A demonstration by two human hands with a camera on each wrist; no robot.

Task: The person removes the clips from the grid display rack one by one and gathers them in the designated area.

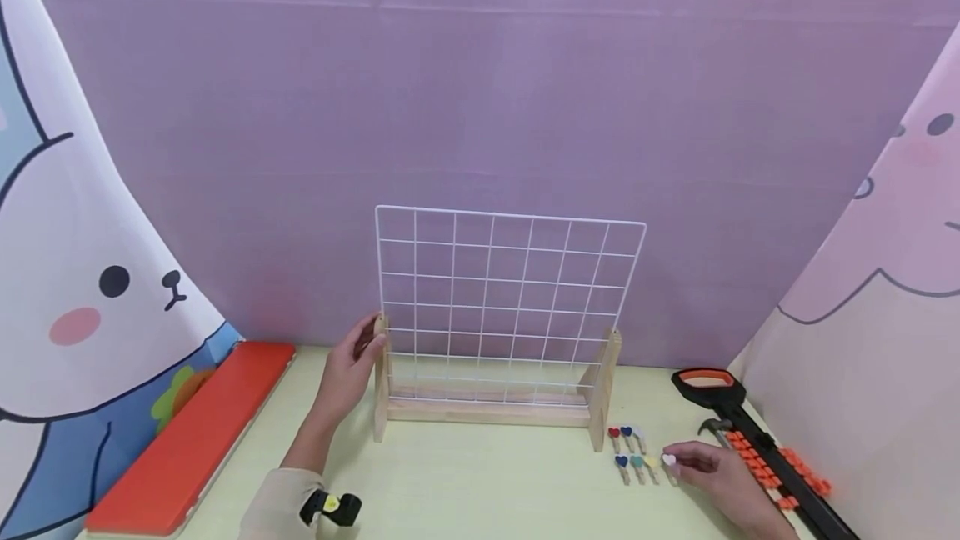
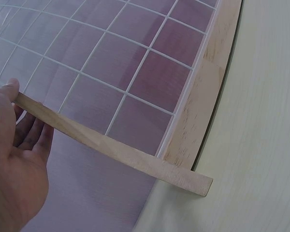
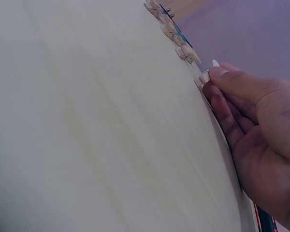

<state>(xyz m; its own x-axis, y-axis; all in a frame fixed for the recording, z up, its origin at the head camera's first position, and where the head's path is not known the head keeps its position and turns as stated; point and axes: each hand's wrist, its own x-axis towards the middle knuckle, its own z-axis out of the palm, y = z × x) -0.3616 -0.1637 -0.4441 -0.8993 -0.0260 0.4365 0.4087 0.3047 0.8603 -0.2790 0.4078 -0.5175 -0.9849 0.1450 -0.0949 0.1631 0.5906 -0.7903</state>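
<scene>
Right hand (image 1: 723, 473), low in the right of the head view, pinches the white-heart wooden clip (image 1: 669, 462) between thumb and forefinger; the right wrist view shows the fingertips (image 3: 217, 79) closed on its end while it lies on the pale green table (image 1: 465, 482). It is the last of a short row of small heart clips (image 1: 636, 465), with three more (image 1: 627, 437) just above, near the right foot of the stand. A clean lift likely means pinching the lever end squarely and rising straight up, so the neighbours just beside it stay put. Left hand (image 1: 348, 369) grips the left wooden upright (image 1: 381, 386) of the white wire grid (image 1: 510, 298), thumb over its top edge, steadying it. A black-and-orange bar clamp (image 1: 750, 440) lies right of the clips
</scene>
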